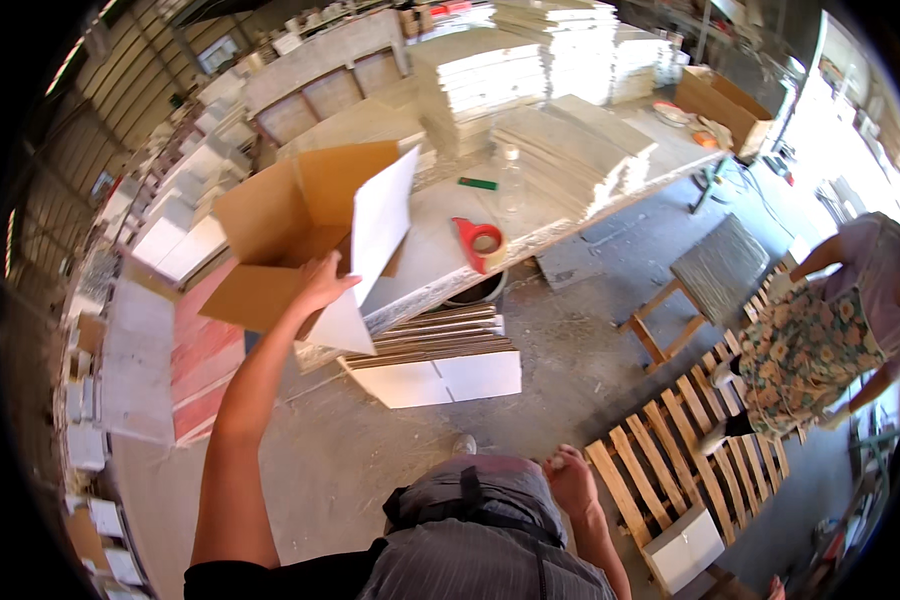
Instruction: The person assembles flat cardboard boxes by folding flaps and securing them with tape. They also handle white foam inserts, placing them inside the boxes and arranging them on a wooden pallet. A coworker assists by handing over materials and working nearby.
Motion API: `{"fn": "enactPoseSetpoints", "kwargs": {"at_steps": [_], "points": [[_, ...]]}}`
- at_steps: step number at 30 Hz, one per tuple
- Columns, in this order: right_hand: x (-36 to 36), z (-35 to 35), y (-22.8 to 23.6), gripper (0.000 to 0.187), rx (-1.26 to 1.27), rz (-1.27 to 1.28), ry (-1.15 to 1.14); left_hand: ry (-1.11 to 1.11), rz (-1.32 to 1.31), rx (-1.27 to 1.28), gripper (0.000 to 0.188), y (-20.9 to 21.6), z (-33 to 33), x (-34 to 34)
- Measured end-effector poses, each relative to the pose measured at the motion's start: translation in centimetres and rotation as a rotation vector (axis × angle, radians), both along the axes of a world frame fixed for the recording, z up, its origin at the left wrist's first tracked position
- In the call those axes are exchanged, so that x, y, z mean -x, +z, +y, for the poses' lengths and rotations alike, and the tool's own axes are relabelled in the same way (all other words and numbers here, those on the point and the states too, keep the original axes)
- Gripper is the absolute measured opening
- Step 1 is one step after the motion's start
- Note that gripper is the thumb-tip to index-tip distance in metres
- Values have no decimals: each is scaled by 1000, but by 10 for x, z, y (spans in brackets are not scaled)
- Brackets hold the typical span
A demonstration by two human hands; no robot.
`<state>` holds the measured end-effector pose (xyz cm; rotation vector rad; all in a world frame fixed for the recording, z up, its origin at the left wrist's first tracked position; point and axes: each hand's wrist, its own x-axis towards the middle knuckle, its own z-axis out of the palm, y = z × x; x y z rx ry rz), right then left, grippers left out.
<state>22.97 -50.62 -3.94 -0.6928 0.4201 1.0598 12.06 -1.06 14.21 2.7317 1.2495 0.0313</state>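
Note:
An open cardboard box, brown inside and white outside, stands tilted at the near left end of the work table, its flaps spread. My left hand reaches out to it, fingers bent over its near edge between two flaps. Down by my right side hangs my right hand, its fingers curled in; whatever they hold, if anything, is hidden. A red tape dispenser with a roll of tape lies on the table right of the box. Below the table edge, flattened cardboard boxes lean in a row.
On the table are a clear bottle, a green strip-shaped object and stacked pale boards. A wooden pallet lies on the floor at right, with a white box on its near end. Another person in a flowered apron stands beside it.

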Motion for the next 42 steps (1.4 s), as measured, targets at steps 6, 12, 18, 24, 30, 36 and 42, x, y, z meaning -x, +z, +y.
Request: {"fn": "enactPoseSetpoints", "kwargs": {"at_steps": [6,12,18,24,30,36,42], "points": [[2,12,16,22,-70,-79,-65,-43,199,80,50,-29,19,-8],[7,-13,-15,23,197,-145,-71,27,129,-134,32,-2,41,-16],[18,-18,-48,20,352,-194,-8,-94,-156,-242,27,96,57,9],[29,3,-68,32,498,-544,74,-26,-686,-39,30,171,16,58],[15,15,-104,18,576,-845,432,46,-1160,157,25,216,-48,90],[-12,79,11,22,190,-1040,349,70,-1231,143,28,227,-97,136],[-19,134,157,36,-263,-1146,346,-45,-1227,333,38,230,-143,150]]}}
